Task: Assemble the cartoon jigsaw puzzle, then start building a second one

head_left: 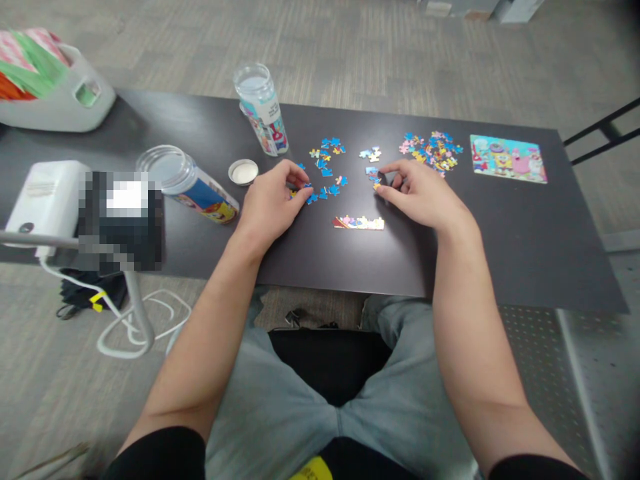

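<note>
My left hand rests on the dark table among loose blue puzzle pieces. Its fingers are curled, with thumb and forefinger pinched around a blue puzzle piece that they partly cover. My right hand grips a small group of puzzle pieces, blue and yellow, between thumb and forefinger; its other fingers are folded in. Nearer to me lies a joined strip of puzzle pieces. Further back are more loose pieces and a small pale cluster.
A heap of mixed pieces lies beside a cartoon picture card on the right. Two clear-topped canisters and a round lid stand left. A white device and a white bin are further left.
</note>
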The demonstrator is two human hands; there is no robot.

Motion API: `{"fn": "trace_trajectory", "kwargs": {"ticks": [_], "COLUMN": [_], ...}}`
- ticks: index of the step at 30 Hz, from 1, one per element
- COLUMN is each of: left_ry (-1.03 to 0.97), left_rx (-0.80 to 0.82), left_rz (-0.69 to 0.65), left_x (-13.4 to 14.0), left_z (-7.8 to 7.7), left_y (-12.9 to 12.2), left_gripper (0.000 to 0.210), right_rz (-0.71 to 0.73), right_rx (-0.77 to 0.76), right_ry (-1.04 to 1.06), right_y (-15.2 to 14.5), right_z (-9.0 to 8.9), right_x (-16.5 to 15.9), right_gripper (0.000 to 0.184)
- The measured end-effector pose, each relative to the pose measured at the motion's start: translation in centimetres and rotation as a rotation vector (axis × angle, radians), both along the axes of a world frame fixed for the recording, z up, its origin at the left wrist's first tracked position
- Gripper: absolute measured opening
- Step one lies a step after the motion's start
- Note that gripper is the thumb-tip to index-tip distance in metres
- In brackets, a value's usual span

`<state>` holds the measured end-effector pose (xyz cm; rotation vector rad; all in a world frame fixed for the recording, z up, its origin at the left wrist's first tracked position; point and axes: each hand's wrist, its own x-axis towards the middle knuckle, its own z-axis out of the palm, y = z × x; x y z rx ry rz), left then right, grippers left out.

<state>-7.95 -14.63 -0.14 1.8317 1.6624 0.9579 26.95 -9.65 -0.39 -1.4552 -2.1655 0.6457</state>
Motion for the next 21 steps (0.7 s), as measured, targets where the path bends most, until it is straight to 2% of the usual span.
{"fn": "trace_trajectory", "kwargs": {"ticks": [3, 7, 11, 17, 21], "left_ry": [-0.064, -0.059, -0.025, 0.007, 0.047], "left_rx": [0.003, -0.085, -0.136, -0.155, -0.136], "left_rz": [-0.047, -0.238, -0.324, -0.349, -0.340], "left_x": [0.0, 0.1, 0.7, 1.1, 0.6], "left_z": [1.0, 2.5, 3.0, 2.8, 2.9], "left_y": [-0.3, -1.0, -1.5, -1.5, -1.5], "left_gripper": [0.019, 0.022, 0.028, 0.028, 0.019], "right_rz": [-0.014, -0.015, -0.019, 0.003, -0.016], "right_rx": [0.014, 0.000, 0.003, -0.002, 0.019], "right_ry": [-0.005, -0.020, -0.036, -0.057, -0.062], "right_y": [-0.1, 0.0, 0.0, 0.0, -0.1], "right_z": [0.0, 0.2, 0.4, 0.6, 0.4], "right_x": [-0.1, -0.1, 0.0, 0.0, -0.1], "right_gripper": [0.032, 0.032, 0.033, 0.035, 0.036]}}
